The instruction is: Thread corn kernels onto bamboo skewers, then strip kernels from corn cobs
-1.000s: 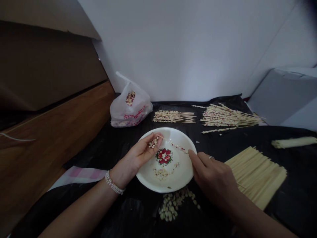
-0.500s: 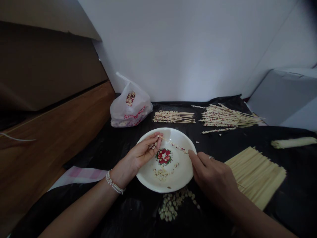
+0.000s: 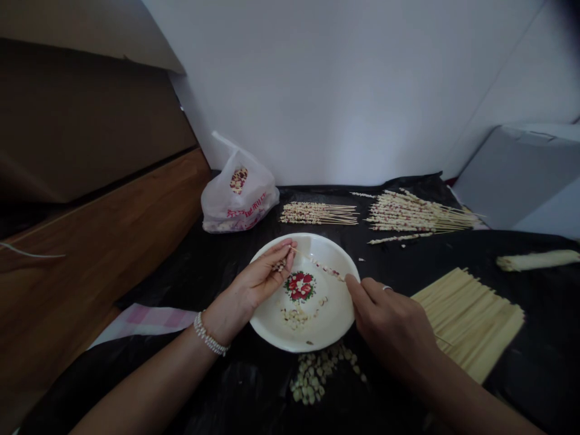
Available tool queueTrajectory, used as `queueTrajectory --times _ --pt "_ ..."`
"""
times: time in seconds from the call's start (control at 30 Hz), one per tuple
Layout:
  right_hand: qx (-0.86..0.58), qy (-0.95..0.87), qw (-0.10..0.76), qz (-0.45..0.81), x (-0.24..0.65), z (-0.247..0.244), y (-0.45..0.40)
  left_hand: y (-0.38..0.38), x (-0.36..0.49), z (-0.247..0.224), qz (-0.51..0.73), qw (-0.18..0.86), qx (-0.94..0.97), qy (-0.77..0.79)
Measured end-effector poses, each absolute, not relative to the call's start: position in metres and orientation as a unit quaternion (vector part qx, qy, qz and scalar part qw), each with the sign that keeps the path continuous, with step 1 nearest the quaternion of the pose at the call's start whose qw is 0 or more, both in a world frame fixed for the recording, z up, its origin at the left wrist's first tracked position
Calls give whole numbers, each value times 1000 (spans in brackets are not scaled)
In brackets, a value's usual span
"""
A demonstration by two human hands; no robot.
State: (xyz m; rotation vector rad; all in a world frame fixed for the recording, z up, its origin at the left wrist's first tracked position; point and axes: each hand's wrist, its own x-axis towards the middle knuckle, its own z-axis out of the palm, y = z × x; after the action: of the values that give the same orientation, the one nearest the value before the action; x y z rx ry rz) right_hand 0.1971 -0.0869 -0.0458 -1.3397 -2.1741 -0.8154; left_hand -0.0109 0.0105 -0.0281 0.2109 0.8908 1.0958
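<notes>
My right hand (image 3: 389, 314) is closed around a wooden skewer (image 3: 302, 253), which slants up and left over the bowl. Small pale and dark-red kernels (image 3: 327, 270) are threaded on it near my right fingers. At the skewer's tip, my left hand (image 3: 267, 272) is closed with thumb and fingers together. Loose kernels (image 3: 279, 265) sit in its palm. Beneath both hands stands a white bowl (image 3: 344, 320) with a red flower print, and more kernels (image 3: 294, 317) lie inside it.
Plain skewers (image 3: 471, 320) lie in a flat stack at right. Behind the bowl are two groups of loaded skewers, one smaller (image 3: 317, 213) and one larger (image 3: 408, 211). A plastic bag (image 3: 240, 199) stands back left. Larger pale pieces (image 3: 312, 377) lie before the bowl on black sheeting (image 3: 235, 386).
A pale kernel that showed at the skewer's tip by my left fingers no longer stands out there. Both hands have otherwise barely moved.
</notes>
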Motion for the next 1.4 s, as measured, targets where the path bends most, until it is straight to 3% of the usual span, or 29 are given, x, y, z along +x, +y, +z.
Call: queueTrajectory --times 1.4 --pt "-486 -795 234 -278 197 -46 -89 7 -9 -22 484 775 29 405"
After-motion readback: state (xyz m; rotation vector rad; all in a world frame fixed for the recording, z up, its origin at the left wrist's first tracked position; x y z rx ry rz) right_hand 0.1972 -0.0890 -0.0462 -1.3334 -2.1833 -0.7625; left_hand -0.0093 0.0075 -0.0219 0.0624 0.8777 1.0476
